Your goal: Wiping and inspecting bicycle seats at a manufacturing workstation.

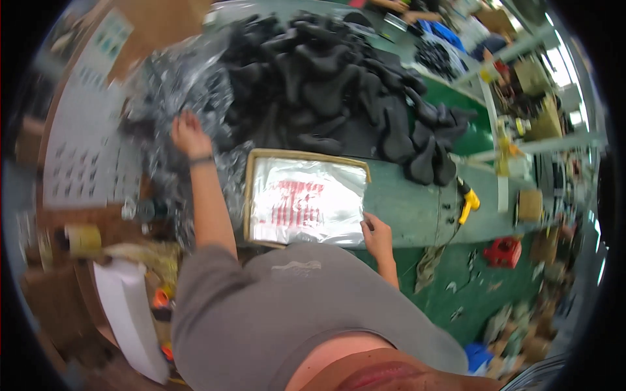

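A shallow cardboard box (248,195) on the table in front of me holds shiny clear plastic bags (342,195) with red print. My right hand (378,236) is at the lower right corner of the box, its fingers bent together against the edge of the bags; whatever is between them is hidden. Out to the left, my left hand (190,135) is over a heap of crumpled clear plastic (195,81). Its fingers are curled in, and blur keeps me from making out what they hold. Behind the box lies a large pile of black, curved, padded-looking pieces (319,78).
A yellow-handled tool (468,203) with a cord lies on the green table (407,205) at the right. Printed sheets (91,143) cover a board at the left. A red stool (503,252) stands on the floor, right. White foam-like material (130,313) is at the lower left.
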A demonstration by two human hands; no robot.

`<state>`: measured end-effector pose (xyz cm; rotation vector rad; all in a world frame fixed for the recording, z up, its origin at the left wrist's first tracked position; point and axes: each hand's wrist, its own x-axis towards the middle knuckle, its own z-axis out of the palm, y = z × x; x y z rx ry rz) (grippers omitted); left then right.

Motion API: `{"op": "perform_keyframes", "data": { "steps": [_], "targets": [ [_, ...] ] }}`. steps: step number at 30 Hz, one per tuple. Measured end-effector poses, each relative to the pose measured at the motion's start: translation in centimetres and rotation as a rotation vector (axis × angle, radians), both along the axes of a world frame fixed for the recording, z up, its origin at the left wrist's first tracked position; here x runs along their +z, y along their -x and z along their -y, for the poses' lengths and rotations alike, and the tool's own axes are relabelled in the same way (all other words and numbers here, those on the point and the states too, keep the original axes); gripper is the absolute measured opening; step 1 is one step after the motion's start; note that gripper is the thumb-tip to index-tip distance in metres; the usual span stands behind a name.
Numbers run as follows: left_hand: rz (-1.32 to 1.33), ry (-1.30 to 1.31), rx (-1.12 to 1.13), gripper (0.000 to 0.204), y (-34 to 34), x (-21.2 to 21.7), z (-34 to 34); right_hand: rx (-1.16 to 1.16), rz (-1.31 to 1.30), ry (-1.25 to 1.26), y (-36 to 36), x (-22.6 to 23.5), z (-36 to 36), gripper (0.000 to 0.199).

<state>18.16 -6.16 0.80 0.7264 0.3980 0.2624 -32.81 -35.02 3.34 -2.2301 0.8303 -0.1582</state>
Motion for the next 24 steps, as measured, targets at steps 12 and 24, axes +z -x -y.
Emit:
{"op": "perform_keyframes", "data": {
  "steps": [12,24],
  "targets": [
    [0.981,-1.274,-1.657,0.023,29.4,-6.1,19.0,-0.193,-0.125,0.309,-24.5,-12.9,30.1,0.087],
    [1.127,-1.554,-1.386,0.032,32.5,-10.2,20.9,-0.205,-0.009,0.265,-22.1,-11.3,26.4,0.055]
  ]
}}
